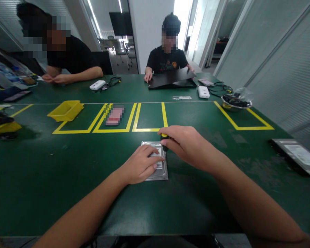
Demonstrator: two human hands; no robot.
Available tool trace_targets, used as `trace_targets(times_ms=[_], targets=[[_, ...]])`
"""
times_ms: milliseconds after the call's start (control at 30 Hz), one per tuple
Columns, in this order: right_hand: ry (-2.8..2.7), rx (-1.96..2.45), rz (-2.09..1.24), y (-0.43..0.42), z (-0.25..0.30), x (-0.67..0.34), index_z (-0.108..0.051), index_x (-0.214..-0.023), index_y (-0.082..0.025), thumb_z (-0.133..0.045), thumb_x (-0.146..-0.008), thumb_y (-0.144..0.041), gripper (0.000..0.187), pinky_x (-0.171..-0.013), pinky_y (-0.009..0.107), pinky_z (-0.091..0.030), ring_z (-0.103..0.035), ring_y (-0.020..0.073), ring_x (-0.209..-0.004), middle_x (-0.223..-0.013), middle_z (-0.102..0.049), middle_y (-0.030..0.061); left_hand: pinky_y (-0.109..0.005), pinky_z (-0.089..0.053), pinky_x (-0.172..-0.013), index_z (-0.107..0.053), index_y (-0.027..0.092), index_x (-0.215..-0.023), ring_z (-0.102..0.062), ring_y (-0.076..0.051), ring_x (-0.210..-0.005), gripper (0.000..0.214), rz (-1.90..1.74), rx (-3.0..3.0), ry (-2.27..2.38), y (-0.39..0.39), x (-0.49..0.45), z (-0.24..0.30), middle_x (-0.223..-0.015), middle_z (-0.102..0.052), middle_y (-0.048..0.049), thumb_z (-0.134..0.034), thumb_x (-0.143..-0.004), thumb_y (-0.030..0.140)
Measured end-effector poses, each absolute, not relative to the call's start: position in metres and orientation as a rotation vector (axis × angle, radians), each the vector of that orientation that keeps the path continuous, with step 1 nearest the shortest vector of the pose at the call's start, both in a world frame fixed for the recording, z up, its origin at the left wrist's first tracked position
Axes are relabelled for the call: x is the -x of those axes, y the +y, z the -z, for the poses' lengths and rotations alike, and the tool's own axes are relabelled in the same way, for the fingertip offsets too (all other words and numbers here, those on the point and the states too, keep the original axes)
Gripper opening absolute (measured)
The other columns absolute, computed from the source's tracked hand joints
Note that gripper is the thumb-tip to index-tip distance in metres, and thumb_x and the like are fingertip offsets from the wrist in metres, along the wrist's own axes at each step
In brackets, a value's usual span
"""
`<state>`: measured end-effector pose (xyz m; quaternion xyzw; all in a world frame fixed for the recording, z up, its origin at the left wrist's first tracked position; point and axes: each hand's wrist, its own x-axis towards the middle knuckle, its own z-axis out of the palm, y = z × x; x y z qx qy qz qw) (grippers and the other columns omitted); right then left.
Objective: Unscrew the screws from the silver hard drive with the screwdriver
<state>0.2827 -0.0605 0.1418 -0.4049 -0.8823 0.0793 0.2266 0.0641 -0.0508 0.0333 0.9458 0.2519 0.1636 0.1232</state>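
Observation:
A silver hard drive (158, 175) with a white label lies flat on the green table. Across its top rests my left hand (142, 163), fingers spread and lying flat over part of the label. My right hand (187, 143) is closed around the black-and-yellow handle of a short screwdriver (165, 137), held upright over the drive's upper right corner. The screwdriver's tip is hidden, so I cannot tell whether it sits in a screw.
Yellow tape outlines sections of the table (113, 203). Beyond my hands are a yellow bin (67, 111), a pink card-like item (115, 116) and a metal bowl (236, 103) of dark parts. Another hard drive (299, 155) lies right. Two people sit opposite; one holds a black panel (172, 80).

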Motion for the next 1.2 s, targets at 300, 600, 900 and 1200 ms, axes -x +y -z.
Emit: trace_targets(times_ms=[300, 600, 900, 1200], targets=[[-2.396, 0.979, -0.288, -0.062, -0.141, -0.289, -0.066, -0.110, -0.011, -0.059, -0.091, -0.017, 0.021, -0.069, 0.023, -0.041, -0.057, 0.0116, -0.073, -0.091, -0.068, 0.0043, -0.048, -0.038, -0.100, -0.061, 0.024, -0.127, -0.047, -0.029, -0.114, 0.036, -0.480, -2.764, 0.746, -0.051, -0.064, -0.033, -0.121, -0.054, -0.0103, -0.046, -0.095, 0.027], [-2.381, 1.015, -0.299, -0.063, -0.145, -0.290, -0.069, -0.106, -0.012, -0.057, -0.094, -0.023, 0.020, -0.078, 0.027, -0.045, -0.059, 0.0156, -0.087, -0.097, -0.065, 0.0082, -0.049, -0.037, -0.101, -0.060, 0.024, -0.128, -0.047, -0.029, -0.114, 0.036, -0.484, -2.763, 0.735, -0.051, -0.065, -0.035, -0.122, -0.054, -0.0104, -0.045, -0.095, 0.027], [-2.413, 0.932, -0.306, -0.067, -0.153, -0.298, -0.068, -0.110, -0.013, -0.053, -0.090, -0.009, 0.025, -0.084, 0.026, -0.045, -0.063, 0.0145, -0.092, -0.102, -0.071, 0.0054, -0.047, -0.039, -0.099, -0.062, 0.023, -0.127, -0.049, -0.028, -0.112, 0.036, -0.486, -2.735, 0.732, -0.051, -0.062, -0.034, -0.119, -0.056, -0.0105, -0.043, -0.096, 0.027], [-2.418, 0.919, -0.348, -0.069, -0.157, -0.296, -0.069, -0.106, -0.014, -0.048, -0.094, -0.010, 0.025, -0.086, 0.029, -0.048, -0.061, 0.0159, -0.095, -0.103, -0.067, 0.0077, -0.047, -0.038, -0.100, -0.061, 0.023, -0.126, -0.048, -0.028, -0.113, 0.035, -0.506, -2.727, 0.723, -0.051, -0.062, -0.034, -0.120, -0.056, -0.0106, -0.042, -0.097, 0.027]])
